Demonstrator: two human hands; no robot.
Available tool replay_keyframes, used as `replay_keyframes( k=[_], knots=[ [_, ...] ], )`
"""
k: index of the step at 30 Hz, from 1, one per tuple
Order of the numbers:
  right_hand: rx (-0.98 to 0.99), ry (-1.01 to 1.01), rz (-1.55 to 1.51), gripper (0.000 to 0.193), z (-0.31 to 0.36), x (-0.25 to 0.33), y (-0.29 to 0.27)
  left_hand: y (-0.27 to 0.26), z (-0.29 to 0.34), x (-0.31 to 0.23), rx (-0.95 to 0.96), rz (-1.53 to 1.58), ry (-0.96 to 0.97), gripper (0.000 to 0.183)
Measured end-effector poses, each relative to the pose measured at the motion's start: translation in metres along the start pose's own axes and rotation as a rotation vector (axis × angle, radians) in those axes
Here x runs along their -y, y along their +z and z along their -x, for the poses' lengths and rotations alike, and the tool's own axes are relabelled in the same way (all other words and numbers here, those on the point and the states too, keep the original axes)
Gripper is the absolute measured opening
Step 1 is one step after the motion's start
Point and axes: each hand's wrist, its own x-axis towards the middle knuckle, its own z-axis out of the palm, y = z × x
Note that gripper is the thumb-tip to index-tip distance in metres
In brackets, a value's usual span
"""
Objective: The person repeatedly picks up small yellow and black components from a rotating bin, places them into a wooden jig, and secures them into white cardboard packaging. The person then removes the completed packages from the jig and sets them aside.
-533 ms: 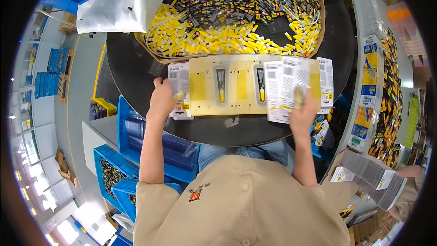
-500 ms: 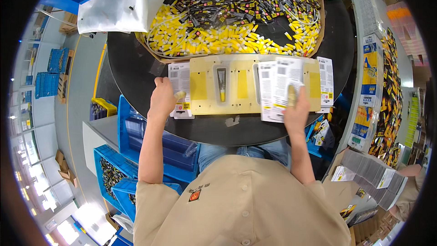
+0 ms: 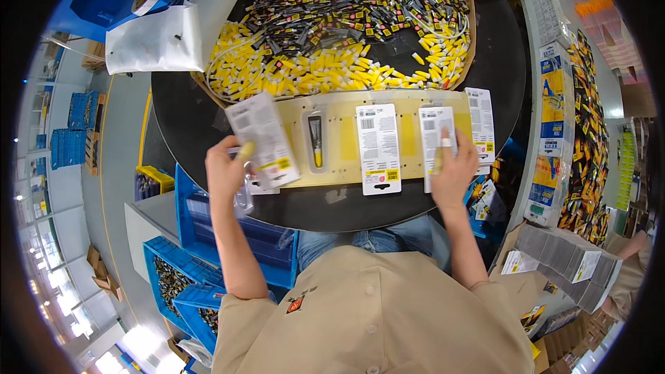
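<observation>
A yellow board (image 3: 409, 135) lies on the round black table with clear plastic blisters set in it. A small black tube with a yellow tip (image 3: 316, 142) shows in one blister. My left hand (image 3: 225, 170) pinches a tilted white printed card (image 3: 262, 140) over the board's left end, its thumb on top; a clear blister (image 3: 244, 199) hangs below it. My right hand (image 3: 454, 170) has its fingers on another white card (image 3: 435, 122) towards the right of the board. Between the hands lies a third white card (image 3: 379, 145). Yellowish covers sit on some fingertips.
Beyond the board, a cardboard-edged tray holds a heap of black tubes (image 3: 346, 10) and yellow caps (image 3: 291, 76). More white cards (image 3: 481, 121) lie at the board's right end. Blue bins (image 3: 190, 218) stand at lower left, and stacked cards (image 3: 568, 260) at the right.
The cards in my right hand have been parted: one now lies mid-board, another is under my right fingers. My left hand has lifted and tilted a card with a clear blister below.
</observation>
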Motion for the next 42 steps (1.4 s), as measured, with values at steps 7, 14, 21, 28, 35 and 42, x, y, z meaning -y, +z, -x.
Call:
replay_keyframes(
  k=[7, 14, 21, 28, 35, 42],
  knots=[
    [0.022, -0.163, -0.013, 0.059, -0.021, 0.027, 0.005, -0.002, -0.031, 0.011, -0.079, -0.921, 0.07, 0.015],
    [0.087, -0.357, -0.139, 0.061, -0.04, 0.071, 0.012, -0.002, 0.022, -0.056, 0.032, -0.164, 0.084, 0.01],
    [-0.358, 0.21, 0.353, 0.048, -0.136, -0.136, 0.023, 0.076, 0.028, -0.028, 0.015, -0.521, 0.46, 0.048],
    [-0.186, 0.927, -0.289, 0.079, -0.13, -0.301, 0.091, 0.089, 0.03, -0.018, 0.316, -0.838, 0.503, 0.071],
    [-0.377, 0.851, -0.411, 0.065, -0.008, -0.201, 0.112, 0.026, -0.034, 0.015, 0.335, -0.994, 0.617, 0.064],
    [0.402, 0.821, -0.966, 0.027, 0.15, -0.014, 0.038, -0.02, -0.077, -0.036, -0.159, -0.545, 0.333, 0.035]
  ],
)
